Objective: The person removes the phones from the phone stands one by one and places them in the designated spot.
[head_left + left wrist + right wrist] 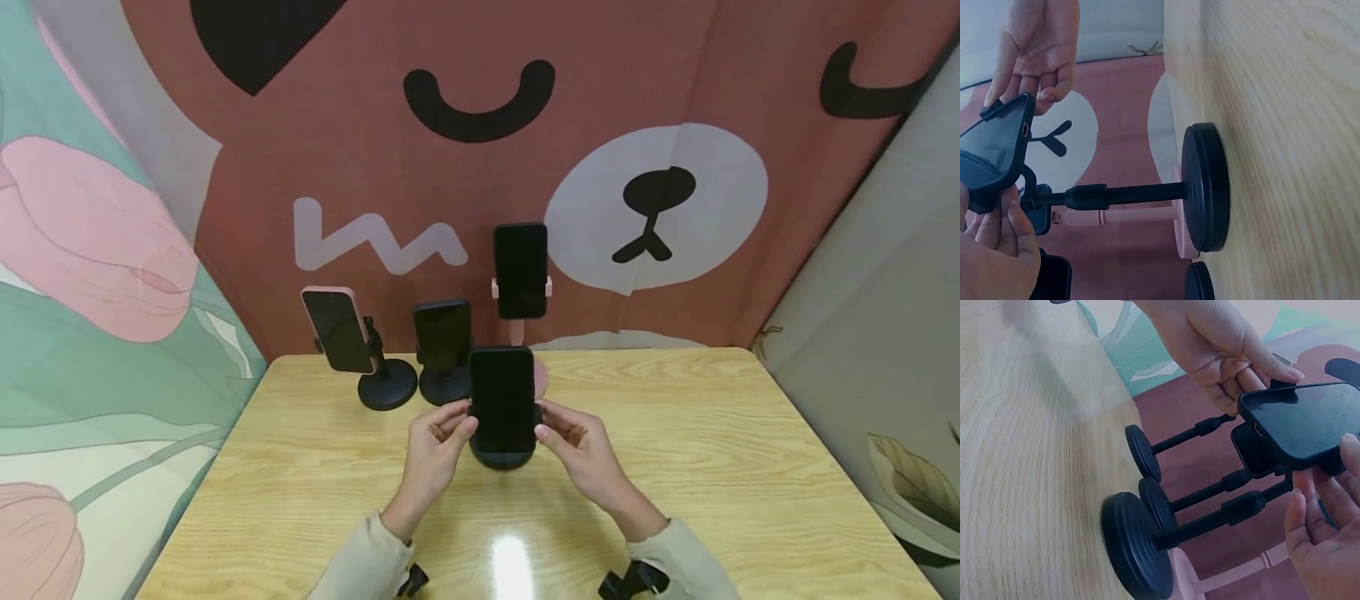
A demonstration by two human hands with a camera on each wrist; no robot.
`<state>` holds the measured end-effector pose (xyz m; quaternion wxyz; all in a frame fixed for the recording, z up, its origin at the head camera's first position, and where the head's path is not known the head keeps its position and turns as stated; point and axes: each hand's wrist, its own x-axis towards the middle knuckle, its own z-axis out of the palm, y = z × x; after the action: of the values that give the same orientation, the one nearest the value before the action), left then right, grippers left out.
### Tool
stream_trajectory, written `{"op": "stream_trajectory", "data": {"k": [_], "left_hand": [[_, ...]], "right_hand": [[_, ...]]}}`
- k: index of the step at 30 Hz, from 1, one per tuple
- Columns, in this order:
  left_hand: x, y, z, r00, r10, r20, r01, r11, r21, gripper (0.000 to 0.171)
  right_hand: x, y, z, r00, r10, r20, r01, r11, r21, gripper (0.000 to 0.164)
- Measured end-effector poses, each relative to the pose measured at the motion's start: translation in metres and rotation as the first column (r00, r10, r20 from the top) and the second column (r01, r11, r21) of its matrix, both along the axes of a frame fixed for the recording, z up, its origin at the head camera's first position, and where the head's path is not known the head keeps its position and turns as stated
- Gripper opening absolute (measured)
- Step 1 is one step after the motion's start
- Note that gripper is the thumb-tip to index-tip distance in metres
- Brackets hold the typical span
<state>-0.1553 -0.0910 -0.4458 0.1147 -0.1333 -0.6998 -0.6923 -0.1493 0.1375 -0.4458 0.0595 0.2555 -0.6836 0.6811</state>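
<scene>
A black phone (502,400) sits upright in the holder of a black phone stand, whose round base (502,461) rests on the table. My left hand (435,446) pinches the holder's side clamp at the phone's left edge, thumb in front and fingers behind. On the opposite edge my right hand (581,450) grips the other clamp in the same way. From the left wrist view, the stand's pole (1141,195) runs from the base up to the back of the phone. The lower fingers of both hands curl behind the holder.
Behind stand a pink-edged phone (340,329) on a black stand, a dark phone (443,333) on a second black stand and a black phone (521,271) on a taller pink stand. A printed cloth (360,150) hangs along the back edge of the wooden table (675,433).
</scene>
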Motion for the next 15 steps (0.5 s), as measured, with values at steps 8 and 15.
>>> {"op": "stream_trajectory", "data": {"k": [8,15], "left_hand": [[-0.0037,-0.0020,-0.0075,0.996,-0.021,-0.089,0.022,1.000,0.009,0.041],[-0.0044,-0.0029,-0.0072,0.998,-0.022,-0.052,0.022,1.000,0.004,0.036]], "right_hand": [[-0.0033,-0.0027,-0.0042,1.000,-0.002,0.005,0.002,1.000,-0.014,0.036],[-0.0023,-0.0037,-0.0009,1.000,0.004,0.027,-0.004,1.000,-0.010,0.035]]}}
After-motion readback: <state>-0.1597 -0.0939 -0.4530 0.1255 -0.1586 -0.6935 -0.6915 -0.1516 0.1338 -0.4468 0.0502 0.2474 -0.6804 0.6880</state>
